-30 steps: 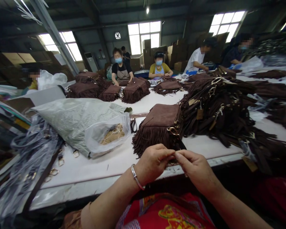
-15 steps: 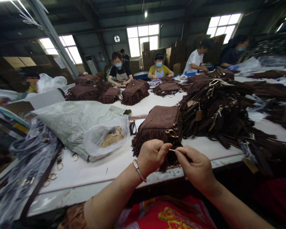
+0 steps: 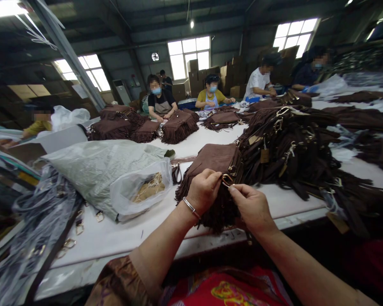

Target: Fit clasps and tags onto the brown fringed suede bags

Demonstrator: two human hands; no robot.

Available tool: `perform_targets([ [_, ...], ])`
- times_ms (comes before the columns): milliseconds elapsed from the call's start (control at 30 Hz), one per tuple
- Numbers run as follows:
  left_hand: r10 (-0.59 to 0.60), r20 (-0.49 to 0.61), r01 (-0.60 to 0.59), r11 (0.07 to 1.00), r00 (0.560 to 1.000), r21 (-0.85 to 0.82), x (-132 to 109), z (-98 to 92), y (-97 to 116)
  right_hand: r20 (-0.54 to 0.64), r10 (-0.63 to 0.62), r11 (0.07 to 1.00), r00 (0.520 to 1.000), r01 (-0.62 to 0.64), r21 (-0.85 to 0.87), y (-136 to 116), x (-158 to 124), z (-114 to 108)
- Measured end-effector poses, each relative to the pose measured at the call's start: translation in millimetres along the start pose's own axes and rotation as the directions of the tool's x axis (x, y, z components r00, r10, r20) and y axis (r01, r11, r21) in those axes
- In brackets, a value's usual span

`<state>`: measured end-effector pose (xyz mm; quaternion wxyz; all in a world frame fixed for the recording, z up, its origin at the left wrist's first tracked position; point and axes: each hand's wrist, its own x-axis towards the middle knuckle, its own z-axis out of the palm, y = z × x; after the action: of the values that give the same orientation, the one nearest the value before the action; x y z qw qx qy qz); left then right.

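Right hand (image 3: pixel 250 208): thumb and forefinger close together at near end of gold clasp (image 3: pixel 227 180); can't tell if gripping. Left hand (image 3: pixel 204 191): fingertips pinched on clasp's left side. Clasp's just in front of brown fringed bags (image 3: pixel 212 157). Co-worker in yellow (image 3: pixel 201 102) beyond.
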<state>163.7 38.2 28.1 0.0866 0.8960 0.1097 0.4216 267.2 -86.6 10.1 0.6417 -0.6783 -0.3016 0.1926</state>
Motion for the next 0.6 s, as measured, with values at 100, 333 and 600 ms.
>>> perform_targets([
  [100, -0.009, -0.064, 0.001, 0.993, 0.998, -0.117, 5, 0.1, 0, -0.006, 0.040, 0.996, 0.999, -0.040, 0.080, 2, 1, 6],
  [333, -0.196, -0.081, 0.173, 0.957, 0.977, -0.232, 13, 2.9, 10, -0.077, 0.047, 0.993, 0.996, -0.038, 0.113, 3, 3, 2],
  [600, -0.302, -0.050, 0.280, 0.925, 0.952, -0.258, 13, 3.6, 16, -0.142, -0.005, 1.000, 0.990, 0.006, 0.006, -11, 4, 2],
])
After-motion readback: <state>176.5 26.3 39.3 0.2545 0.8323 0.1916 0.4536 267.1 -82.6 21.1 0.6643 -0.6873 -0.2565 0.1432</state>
